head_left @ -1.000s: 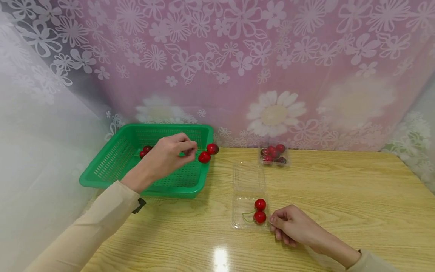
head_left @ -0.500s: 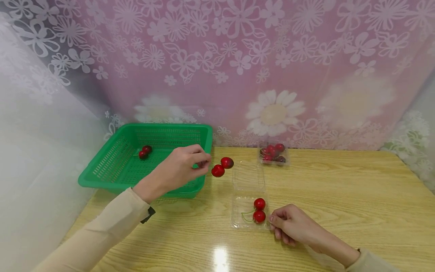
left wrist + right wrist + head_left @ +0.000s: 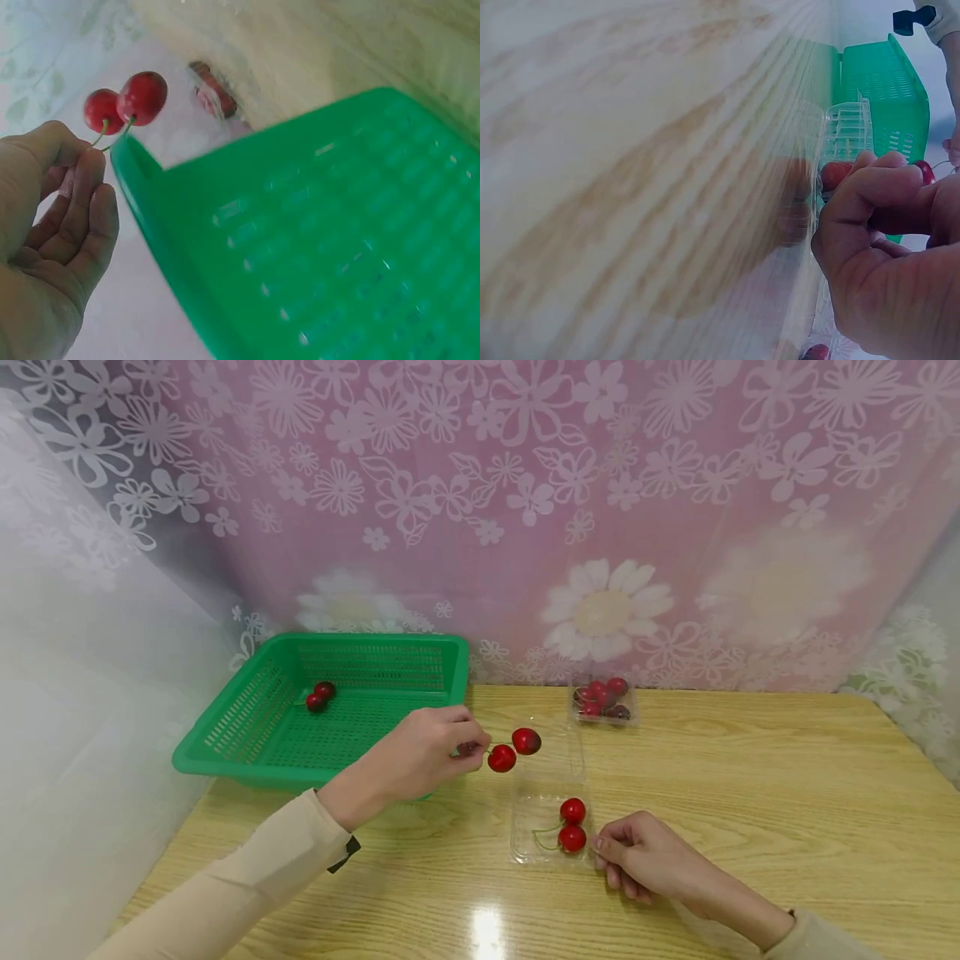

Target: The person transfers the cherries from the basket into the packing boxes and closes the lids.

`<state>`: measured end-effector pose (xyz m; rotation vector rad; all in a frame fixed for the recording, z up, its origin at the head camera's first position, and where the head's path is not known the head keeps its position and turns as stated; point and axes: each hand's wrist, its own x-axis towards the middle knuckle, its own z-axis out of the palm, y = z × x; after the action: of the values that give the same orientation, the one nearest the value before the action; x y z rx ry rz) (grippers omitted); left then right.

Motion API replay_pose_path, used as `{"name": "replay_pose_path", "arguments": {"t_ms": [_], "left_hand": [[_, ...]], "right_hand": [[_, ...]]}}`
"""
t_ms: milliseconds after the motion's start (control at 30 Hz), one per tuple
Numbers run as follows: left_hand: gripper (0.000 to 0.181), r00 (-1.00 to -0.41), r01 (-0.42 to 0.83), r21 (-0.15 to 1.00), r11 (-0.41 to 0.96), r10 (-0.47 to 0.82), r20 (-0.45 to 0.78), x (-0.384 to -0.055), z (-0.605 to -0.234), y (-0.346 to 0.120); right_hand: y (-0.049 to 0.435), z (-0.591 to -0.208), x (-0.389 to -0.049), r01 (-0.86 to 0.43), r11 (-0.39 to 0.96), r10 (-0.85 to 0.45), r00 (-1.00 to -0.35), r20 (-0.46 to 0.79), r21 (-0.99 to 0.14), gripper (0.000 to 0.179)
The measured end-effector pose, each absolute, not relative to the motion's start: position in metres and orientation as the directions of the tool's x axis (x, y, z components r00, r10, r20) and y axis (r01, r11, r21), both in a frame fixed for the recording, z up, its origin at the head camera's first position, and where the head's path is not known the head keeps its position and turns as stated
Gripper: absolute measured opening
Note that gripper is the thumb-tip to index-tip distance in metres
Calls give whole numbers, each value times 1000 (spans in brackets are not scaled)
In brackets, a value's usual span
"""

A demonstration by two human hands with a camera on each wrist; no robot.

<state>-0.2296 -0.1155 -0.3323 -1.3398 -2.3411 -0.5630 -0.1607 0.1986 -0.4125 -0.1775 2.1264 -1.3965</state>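
Note:
My left hand (image 3: 431, 752) pinches the stems of a pair of red cherries (image 3: 514, 750) between thumb and fingertips. In the head view the pair hangs above the lid of an open clear plastic box (image 3: 525, 852); the left wrist view shows the cherries (image 3: 142, 97) past the basket's rim. Two joined cherries (image 3: 572, 825) lie in the box's near half, their green stems pointing left. At the box's right edge, my right hand (image 3: 656, 860) holds the rim between thumb and curled fingers. The right wrist view shows this hand (image 3: 892, 240) partly hiding the box.
A green plastic basket (image 3: 352, 772) stands at the left, with two cherries (image 3: 319, 696) inside. Toward the back, a clear box filled with cherries (image 3: 602, 697) sits near the flowered curtain (image 3: 465, 527). Everything rests on a wood-grain table (image 3: 750, 777).
My left hand has carried the cherry pair right and toward me, from over the basket's right side to above the open box's lid. The right hand has stayed at the box edge.

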Motion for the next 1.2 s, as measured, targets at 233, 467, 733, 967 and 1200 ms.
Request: {"name": "replay_pose_path", "arguments": {"t_ms": [233,467,733,967,1200], "left_hand": [[10,-450,876,87,474,741,498,-221,-346,-100],[9,-502,853,106,512,744,441,-216,-356,-89],[12,-495,853,72,517,757,428,-215,-363,-82],[14,-480,858,36,513,773,414,-214,-369,-78],[15,-435,873,-35,486,810,394,-213,-378,-72]], "right_hand": [[199,-414,-161,203,444,-408,-822,-398,-873,37],[199,-415,-161,207,445,-407,-820,-403,-871,37],[200,-415,-162,207,436,-415,-817,-400,-876,37],[200,-414,-162,211,437,-413,-817,-403,-875,37],[199,-414,-162,215,439,-411,-816,-407,-873,38]]}}
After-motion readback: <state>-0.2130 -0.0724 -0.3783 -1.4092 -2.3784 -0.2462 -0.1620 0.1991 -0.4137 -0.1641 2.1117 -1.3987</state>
